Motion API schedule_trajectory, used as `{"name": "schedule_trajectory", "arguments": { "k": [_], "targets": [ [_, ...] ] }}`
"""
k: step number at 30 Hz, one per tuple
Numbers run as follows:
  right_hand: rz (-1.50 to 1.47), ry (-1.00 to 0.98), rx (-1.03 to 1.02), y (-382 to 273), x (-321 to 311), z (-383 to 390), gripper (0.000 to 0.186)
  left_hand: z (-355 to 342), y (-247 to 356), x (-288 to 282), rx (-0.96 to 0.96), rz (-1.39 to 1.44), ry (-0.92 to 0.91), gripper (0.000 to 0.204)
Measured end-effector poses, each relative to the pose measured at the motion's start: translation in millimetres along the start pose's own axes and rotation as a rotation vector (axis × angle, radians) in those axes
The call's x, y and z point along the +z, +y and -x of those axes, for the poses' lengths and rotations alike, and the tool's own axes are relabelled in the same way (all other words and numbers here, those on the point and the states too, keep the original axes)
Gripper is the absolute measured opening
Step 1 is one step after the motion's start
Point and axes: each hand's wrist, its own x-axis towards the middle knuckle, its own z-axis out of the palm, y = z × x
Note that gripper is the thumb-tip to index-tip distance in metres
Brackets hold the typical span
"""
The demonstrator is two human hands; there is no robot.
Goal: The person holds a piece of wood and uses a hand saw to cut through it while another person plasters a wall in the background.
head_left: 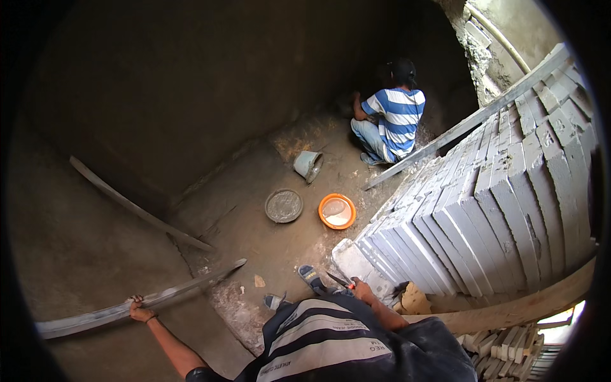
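Tool (339,281) with a dark pointed blade and red handle sat in the closed right hand (364,291), near the body. Well to the left, the left hand (141,310) gripped a long pale bar (102,317); its long axis ran left to right, the right end angling farther off, and the right hand was well apart from it. Beyond lay an orange basin (344,222) and a dark basin (284,205); farther, a co-worker (400,121) crouched.

Three long bars (175,292), two basins (321,214), two sandals (310,276), one bucket (306,163) and one red-handled tool (340,281)
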Motion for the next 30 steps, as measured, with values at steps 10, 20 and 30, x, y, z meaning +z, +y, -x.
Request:
{"name": "schedule_trajectory", "arguments": {
  "k": [10,20,30],
  "targets": [
    [-0.112,0.032,-0.029,11.0,6.1,8.6,0.068,3.0,7.6,-2.4,0.018,-0.009,0.037,0.018],
    [-0.135,0.069,0.051,15.4,-5.2,10.0,0.064,5.3,-1.3,-2.8,0.031,-0.036,0.010,0.021],
    [-0.101,0.034,0.012,32.8,1.0,-2.0,0.053,23.5,13.2,33.5,-0.017,-0.064,0.096,0.019]
  ]
}}
